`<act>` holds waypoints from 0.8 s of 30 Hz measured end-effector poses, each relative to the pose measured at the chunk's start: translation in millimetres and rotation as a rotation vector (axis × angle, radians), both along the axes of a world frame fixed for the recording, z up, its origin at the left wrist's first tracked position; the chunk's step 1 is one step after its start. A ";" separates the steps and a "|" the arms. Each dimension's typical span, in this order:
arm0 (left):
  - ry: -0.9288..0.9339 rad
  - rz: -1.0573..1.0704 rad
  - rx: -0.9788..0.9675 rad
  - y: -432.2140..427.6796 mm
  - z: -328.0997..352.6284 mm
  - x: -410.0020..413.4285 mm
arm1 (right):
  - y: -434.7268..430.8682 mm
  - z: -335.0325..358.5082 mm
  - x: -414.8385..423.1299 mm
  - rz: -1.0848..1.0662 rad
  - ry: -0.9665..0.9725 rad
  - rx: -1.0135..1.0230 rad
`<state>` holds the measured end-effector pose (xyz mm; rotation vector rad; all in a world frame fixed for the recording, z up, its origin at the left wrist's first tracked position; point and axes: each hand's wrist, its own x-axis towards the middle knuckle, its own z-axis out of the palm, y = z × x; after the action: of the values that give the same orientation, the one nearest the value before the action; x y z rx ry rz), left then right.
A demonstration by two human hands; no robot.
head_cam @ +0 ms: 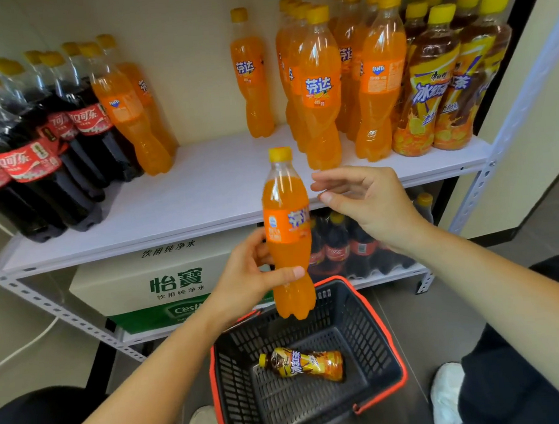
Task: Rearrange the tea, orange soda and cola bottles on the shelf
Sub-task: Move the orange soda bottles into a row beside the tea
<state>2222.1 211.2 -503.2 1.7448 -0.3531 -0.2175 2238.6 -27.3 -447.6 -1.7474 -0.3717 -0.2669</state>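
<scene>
White shelf [203,191] boards against a beige wall fill the upper frame, with cola bottles [33,157] at the left, orange sodas [320,88] from centre to right, and tea bottles [429,93] at the far right. At mid-frame the left hand [243,281] grips an upright orange soda bottle [288,231] round its lower body, above a black basket [375,338] at bottom centre. A single tea bottle [303,364] lies on its side in the basket. The right hand [371,201] hovers just beside the held bottle's shoulder, fingers loose and apart, holding nothing.
</scene>
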 end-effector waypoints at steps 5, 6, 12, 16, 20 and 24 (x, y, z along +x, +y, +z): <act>-0.011 0.065 -0.148 10.7 24.1 5.5 | 4.5 -10.9 -1.5 0.131 0.222 -0.180; -0.020 0.085 -0.165 12.9 28.9 6.7 | 6.3 -13.2 -2.7 0.159 0.262 -0.225; -0.082 0.191 -0.224 20.0 45.2 11.0 | 37.5 -30.7 -17.9 0.354 0.773 0.211; -0.115 0.227 -0.241 22.2 46.6 12.1 | 57.0 -33.6 -25.7 0.511 1.060 0.649; -0.111 0.236 -0.241 24.1 45.4 11.8 | 64.3 -35.1 -27.5 0.444 1.109 0.704; -0.090 0.270 -0.263 26.2 45.0 12.5 | 64.5 -34.6 -26.0 0.394 1.087 0.647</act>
<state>2234.6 237.4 -458.2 1.5249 -0.1971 0.0990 2212.5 37.2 -482.2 -0.9412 0.1724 0.7593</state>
